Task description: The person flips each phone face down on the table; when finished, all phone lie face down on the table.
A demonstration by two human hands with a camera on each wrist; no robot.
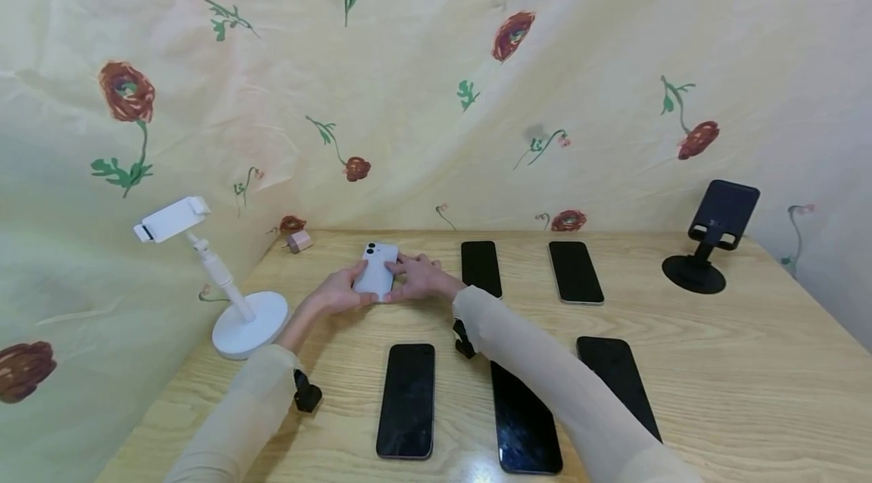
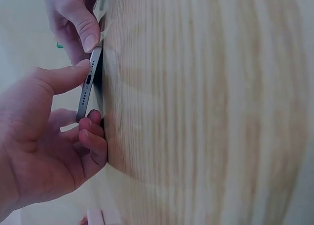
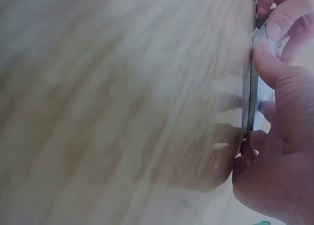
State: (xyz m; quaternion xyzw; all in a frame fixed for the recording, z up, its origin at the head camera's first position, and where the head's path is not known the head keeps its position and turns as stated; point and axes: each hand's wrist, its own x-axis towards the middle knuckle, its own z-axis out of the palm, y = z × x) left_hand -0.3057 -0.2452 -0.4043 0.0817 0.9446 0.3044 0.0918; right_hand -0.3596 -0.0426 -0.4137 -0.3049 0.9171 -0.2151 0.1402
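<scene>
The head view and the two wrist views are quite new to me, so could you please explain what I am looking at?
There is no machine here: a person works bare-handed. The widest picture comes from a camera worn on the head, looking forward and down; the other two come from cameras worn on the wrists, each looking at the work close by.

On the wooden table lie five dark phones, with a white stand at the left, a black stand at the right and a small pink plug near the back left. A flowered cloth hangs behind.

The left hand and the right hand hold one pale phone between them, its lens side up. The left wrist view shows its charging port.
</scene>
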